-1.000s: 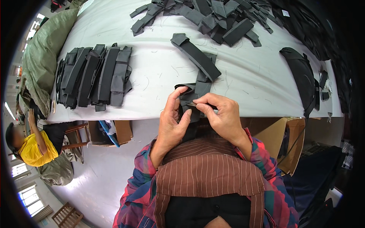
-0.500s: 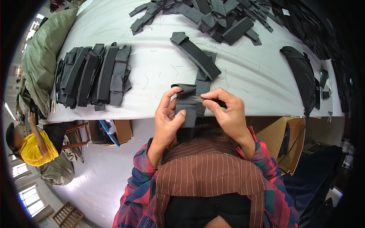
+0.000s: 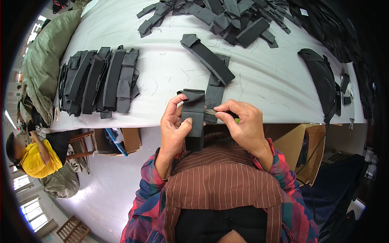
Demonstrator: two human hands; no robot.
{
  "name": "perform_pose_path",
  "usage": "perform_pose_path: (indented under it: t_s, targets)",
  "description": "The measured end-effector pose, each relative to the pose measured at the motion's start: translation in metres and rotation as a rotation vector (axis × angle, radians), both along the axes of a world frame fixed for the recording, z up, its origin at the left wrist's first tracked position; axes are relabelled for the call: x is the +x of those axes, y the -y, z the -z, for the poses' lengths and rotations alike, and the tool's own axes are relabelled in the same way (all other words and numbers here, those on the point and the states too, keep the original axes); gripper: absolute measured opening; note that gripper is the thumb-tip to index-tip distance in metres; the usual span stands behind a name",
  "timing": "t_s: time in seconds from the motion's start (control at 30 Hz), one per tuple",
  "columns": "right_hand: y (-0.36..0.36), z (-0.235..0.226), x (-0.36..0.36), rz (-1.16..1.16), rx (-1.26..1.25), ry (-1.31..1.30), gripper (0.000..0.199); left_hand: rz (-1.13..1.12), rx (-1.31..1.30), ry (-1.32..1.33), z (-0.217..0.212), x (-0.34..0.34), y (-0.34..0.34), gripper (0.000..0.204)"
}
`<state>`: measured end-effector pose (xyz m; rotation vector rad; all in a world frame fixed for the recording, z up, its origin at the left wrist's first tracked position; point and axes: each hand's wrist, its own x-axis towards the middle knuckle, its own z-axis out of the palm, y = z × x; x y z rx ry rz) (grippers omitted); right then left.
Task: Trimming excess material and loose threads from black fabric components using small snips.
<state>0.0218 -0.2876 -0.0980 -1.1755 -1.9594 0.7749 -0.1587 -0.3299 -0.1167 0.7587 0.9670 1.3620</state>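
Note:
My left hand (image 3: 172, 131) pinches a dark grey fabric strip (image 3: 193, 117) with sewn folds, thumb on its front and fingers behind. The strip hangs upright at the table's front edge, its lower end over my apron. My right hand (image 3: 245, 121) is closed round small thread snips (image 3: 210, 111), with metal tips pointing left close to the strip's right edge. Most of the snips' dark handle is hidden in my fingers; a bit of green shows. Just beyond, a grey strip (image 3: 215, 91) lies on the table with a black-faced strip (image 3: 210, 60) across its top.
A row of dark strips (image 3: 109, 83) lies on the white-covered table (image 3: 162, 69) at left, and a loose heap (image 3: 231, 20) at the back. Black curved pieces (image 3: 318, 77) lie at right. Cardboard boxes (image 3: 283, 143) stand below. A person in yellow (image 3: 40, 160) sits far left.
My left hand has moved slightly left with the strip, away from the strip on the table. The snips' tips have gone from in front of the held strip to beside its right edge.

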Motion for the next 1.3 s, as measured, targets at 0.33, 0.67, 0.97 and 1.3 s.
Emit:
perform_pose_path:
  t_s: [0.33, 0.67, 0.97, 1.3]
  targets:
    - [0.000, 0.001, 0.000, -0.005, 0.037, 0.024, 0.008, -0.020, 0.015, -0.056, 0.000, 0.002, 0.000, 0.053]
    - [0.002, 0.011, 0.004, -0.145, -0.409, -0.602, 0.010, -0.008, 0.006, -0.060, 0.003, 0.000, 0.000, 0.056]
    - [-0.003, 0.000, -0.010, -0.027, -0.209, -0.327, 0.030, 0.055, -0.014, -0.041, -0.005, 0.005, 0.003, 0.065]
    - [-0.033, -0.013, -0.016, 0.011, -0.412, -0.759, 0.006, 0.170, 0.117, -0.353, -0.033, 0.005, 0.013, 0.085]
